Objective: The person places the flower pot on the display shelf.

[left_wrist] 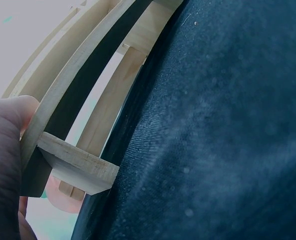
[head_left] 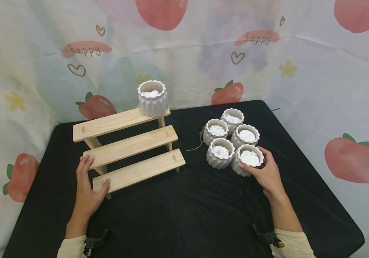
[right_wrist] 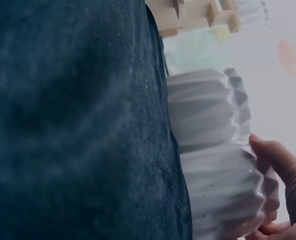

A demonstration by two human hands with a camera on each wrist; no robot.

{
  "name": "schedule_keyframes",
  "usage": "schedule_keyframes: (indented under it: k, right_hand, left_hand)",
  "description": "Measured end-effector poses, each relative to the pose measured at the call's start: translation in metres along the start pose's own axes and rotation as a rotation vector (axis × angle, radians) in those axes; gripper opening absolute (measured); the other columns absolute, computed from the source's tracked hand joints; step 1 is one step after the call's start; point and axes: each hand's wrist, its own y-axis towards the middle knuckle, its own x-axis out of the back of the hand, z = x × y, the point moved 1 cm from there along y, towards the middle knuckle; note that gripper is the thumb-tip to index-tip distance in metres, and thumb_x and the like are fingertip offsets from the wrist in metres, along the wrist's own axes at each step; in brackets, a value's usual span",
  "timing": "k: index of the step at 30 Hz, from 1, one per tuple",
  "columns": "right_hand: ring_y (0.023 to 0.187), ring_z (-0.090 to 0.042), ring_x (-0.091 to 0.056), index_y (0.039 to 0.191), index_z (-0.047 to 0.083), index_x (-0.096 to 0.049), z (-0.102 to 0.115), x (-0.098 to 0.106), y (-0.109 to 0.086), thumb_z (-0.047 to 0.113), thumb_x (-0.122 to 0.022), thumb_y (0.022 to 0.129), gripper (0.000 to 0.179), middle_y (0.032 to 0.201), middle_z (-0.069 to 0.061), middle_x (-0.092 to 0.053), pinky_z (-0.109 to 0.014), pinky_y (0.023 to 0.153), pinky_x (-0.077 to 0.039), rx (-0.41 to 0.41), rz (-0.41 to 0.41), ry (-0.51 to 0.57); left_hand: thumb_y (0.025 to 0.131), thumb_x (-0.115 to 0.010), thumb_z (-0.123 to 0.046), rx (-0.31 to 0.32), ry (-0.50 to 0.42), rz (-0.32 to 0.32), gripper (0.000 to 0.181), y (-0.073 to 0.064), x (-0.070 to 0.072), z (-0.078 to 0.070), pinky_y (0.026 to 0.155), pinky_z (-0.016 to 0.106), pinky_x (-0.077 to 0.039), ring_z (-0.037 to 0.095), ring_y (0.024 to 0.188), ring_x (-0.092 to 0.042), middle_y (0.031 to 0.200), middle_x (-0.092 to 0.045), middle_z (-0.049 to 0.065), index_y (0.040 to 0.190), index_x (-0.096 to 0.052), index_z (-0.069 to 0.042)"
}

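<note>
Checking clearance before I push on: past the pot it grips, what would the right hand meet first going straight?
Beyond the gripped pot, the right hand would probably meet the pot just behind; the gap is unclear.

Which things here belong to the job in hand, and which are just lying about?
Likely in the job:
pale wooden three-tier shelf, touched by the left hand
white fluted ceramic-looking pot, gripped by the right hand
five matching pots

Probably incidental:
thin tan string
black tablecloth
fruit-print fabric backdrop
</note>
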Motion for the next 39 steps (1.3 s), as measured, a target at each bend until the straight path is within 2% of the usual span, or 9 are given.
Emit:
schedule_keyframes:
  k: [7,14,23,34,39]
  right_hand:
    - [0.125,-0.027,-0.047,0.158,0.004,-0.033,0.000,-0.006,0.002,0.014,-0.091,0.080,0.098,0.147,-0.017,-0.046,-0.014,0.083,-0.044,0.031,-0.034,-0.036]
    - [0.126,-0.027,-0.046,0.158,0.003,-0.033,0.001,-0.007,0.001,0.018,-0.091,0.081,0.097,0.148,-0.018,-0.046,-0.019,0.085,-0.043,0.013,-0.025,-0.039]
    - [0.125,-0.024,-0.047,0.158,0.005,-0.030,-0.001,-0.009,0.000,0.016,-0.091,0.081,0.099,0.148,-0.016,-0.045,-0.014,0.084,-0.044,0.003,-0.016,-0.011]
    - [0.122,-0.022,-0.050,0.155,0.005,-0.040,0.002,-0.005,-0.005,0.015,-0.094,0.077,0.096,0.144,-0.013,-0.050,-0.015,0.084,-0.044,0.002,-0.103,-0.054]
    - [0.120,-0.018,-0.053,0.152,0.008,-0.047,0.006,-0.005,-0.010,0.012,-0.094,0.075,0.091,0.140,-0.008,-0.053,-0.014,0.084,-0.046,-0.022,-0.199,0.035]
  left_hand:
    - [0.075,-0.076,0.004,-0.006,-0.002,-0.004,0.093,0.001,0.002,0.001,0.121,0.057,-0.007,0.048,0.153,-0.008,0.166,-0.020,0.017,0.157,-0.034,-0.004]
    - [0.074,-0.076,0.005,-0.012,-0.005,-0.006,0.093,0.000,0.003,0.001,0.120,0.058,-0.007,0.046,0.154,-0.008,0.165,-0.020,0.018,0.157,-0.034,-0.003]
    - [0.076,-0.076,0.005,-0.002,-0.010,0.000,0.093,0.000,0.004,0.001,0.120,0.058,-0.008,0.050,0.152,-0.008,0.166,-0.020,0.016,0.158,-0.034,-0.005]
    - [0.078,-0.076,0.003,0.006,-0.010,0.010,0.092,0.001,0.002,-0.003,0.120,0.060,-0.007,0.048,0.153,-0.007,0.167,-0.019,0.015,0.159,-0.033,-0.006]
    - [0.079,-0.075,0.003,0.009,-0.005,0.011,0.092,0.001,0.002,-0.002,0.120,0.059,-0.007,0.045,0.154,-0.006,0.167,-0.018,0.014,0.160,-0.032,-0.007]
